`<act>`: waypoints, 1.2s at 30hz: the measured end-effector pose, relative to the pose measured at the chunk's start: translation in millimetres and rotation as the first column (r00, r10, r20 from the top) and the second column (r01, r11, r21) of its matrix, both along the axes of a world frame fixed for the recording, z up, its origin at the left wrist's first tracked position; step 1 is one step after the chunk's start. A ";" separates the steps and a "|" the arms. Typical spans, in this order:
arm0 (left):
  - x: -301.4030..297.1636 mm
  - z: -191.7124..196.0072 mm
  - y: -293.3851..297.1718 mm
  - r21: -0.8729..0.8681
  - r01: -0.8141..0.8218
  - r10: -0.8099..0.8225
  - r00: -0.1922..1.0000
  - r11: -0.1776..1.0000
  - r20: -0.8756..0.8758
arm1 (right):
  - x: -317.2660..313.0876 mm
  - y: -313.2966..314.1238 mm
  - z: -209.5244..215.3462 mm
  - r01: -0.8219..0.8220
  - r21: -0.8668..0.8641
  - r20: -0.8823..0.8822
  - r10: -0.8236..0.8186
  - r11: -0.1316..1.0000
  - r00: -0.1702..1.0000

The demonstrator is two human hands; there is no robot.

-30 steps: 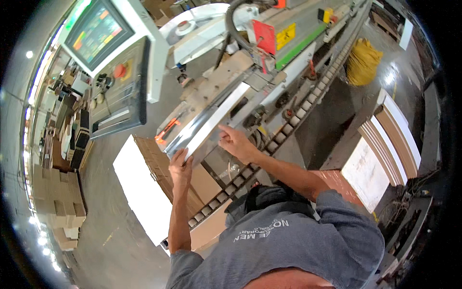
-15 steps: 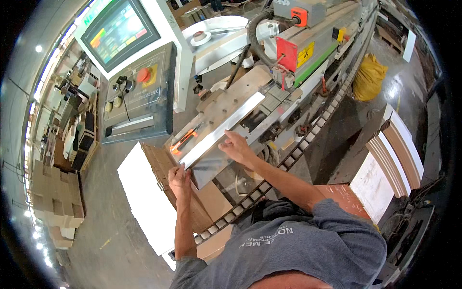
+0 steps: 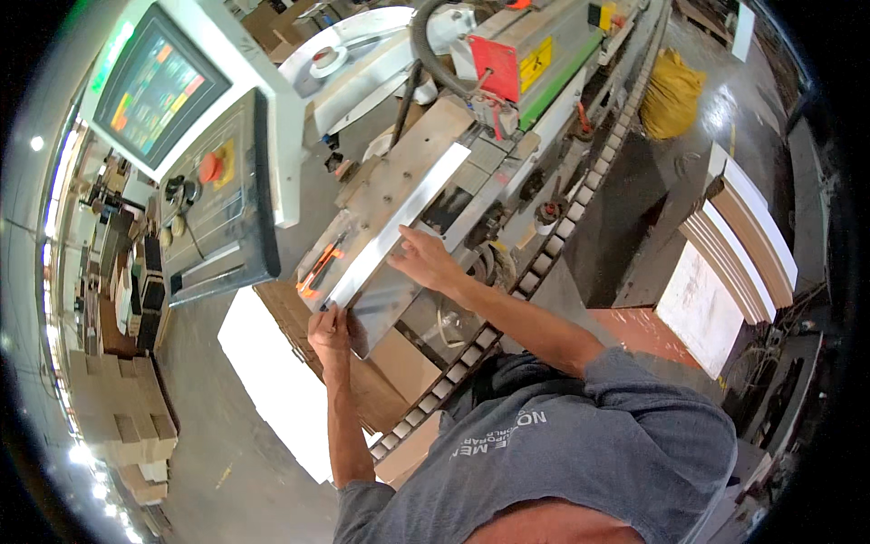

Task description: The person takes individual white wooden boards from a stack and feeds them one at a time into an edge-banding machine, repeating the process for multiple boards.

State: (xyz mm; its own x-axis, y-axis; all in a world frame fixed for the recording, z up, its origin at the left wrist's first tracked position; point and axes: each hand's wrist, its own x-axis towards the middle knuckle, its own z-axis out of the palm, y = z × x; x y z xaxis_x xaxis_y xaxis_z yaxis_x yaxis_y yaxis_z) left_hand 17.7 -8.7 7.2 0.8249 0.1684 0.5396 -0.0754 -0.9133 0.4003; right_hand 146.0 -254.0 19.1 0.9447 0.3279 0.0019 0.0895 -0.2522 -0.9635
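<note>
A long narrow white strip [image 3: 421, 199] lies slantwise on the metal worktable of a machine, its far end towards a red plate. At the strip's near end my left hand [image 3: 329, 335] is closed, thumb and fingers pinching the end. My right hand [image 3: 426, 259] touches the strip's right edge around its middle, with the fingers curled and the index fingertip against it. An orange utility knife [image 3: 317, 272] rests on the table just left of the strip.
Up left stands a control panel with a screen [image 3: 163, 86] and a red button [image 3: 210, 168]. A roller chain track [image 3: 544, 263] runs along the machine. Stacked boards [image 3: 739, 258] stand at right, near a yellow sack [image 3: 672, 95]. White panels [image 3: 272, 390] lie at lower left.
The whole view has shifted, so the machine and control panel sit further left and higher. Both hands keep their places at the white strip, with little visible movement along it.
</note>
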 end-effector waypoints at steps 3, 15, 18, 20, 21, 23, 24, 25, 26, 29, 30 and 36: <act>14.3 -2.5 -9.8 0.021 0.043 -0.044 0.998 0.999 0.047 | 13.8 -5.6 -9.3 0.081 0.007 0.118 -0.081 0.997 0.990; 77.8 -29.1 -51.4 0.003 0.139 -0.138 0.981 0.990 0.134 | 66.8 -49.4 -5.1 0.061 0.046 0.036 -0.062 0.997 0.997; 87.6 -28.4 -68.9 -0.142 0.115 -0.111 0.993 0.983 0.034 | 78.3 -53.1 -16.5 0.088 0.028 0.104 -0.091 0.996 0.990; 96.5 9.3 -111.4 0.094 0.169 -0.178 0.979 0.981 0.098 | 82.5 -78.5 -7.7 0.204 -0.116 0.192 -0.180 0.972 0.965; 104.7 8.5 -118.5 0.054 0.192 -0.197 0.977 0.980 0.086 | 88.7 -85.6 -11.6 0.223 -0.118 0.220 -0.193 0.968 0.956; 121.8 2.1 -130.8 0.020 0.228 -0.229 0.970 0.974 0.083 | 102.8 -94.0 -29.8 0.254 -0.114 0.255 -0.219 0.960 0.942; 134.3 -4.0 -134.8 0.063 0.275 -0.281 0.948 0.959 0.146 | 112.6 -91.8 -50.5 0.366 -0.082 0.436 -0.297 0.927 0.850; 145.8 -14.4 -131.6 0.103 0.303 -0.319 0.926 0.947 0.203 | 113.6 -89.2 -50.7 0.407 -0.058 0.518 -0.321 0.912 0.793; 160.5 -21.9 -132.9 0.107 0.312 -0.328 0.922 0.944 0.207 | 114.1 -92.6 -47.6 0.462 -0.030 0.597 -0.354 0.887 0.720; 181.4 -46.9 -135.4 0.069 0.326 -0.333 0.927 0.943 0.173 | 58.4 -118.8 3.3 0.143 0.012 0.256 -0.141 0.990 0.956; 186.9 -35.3 -148.4 -0.024 0.281 -0.281 0.960 0.959 -0.002 | 42.6 -127.5 4.3 0.095 0.071 0.219 -0.109 0.993 0.970; 211.5 -26.3 -176.0 -0.087 0.267 -0.261 0.963 0.960 0.071 | -68.0 -220.1 -34.9 0.333 0.040 0.234 -0.333 0.942 0.913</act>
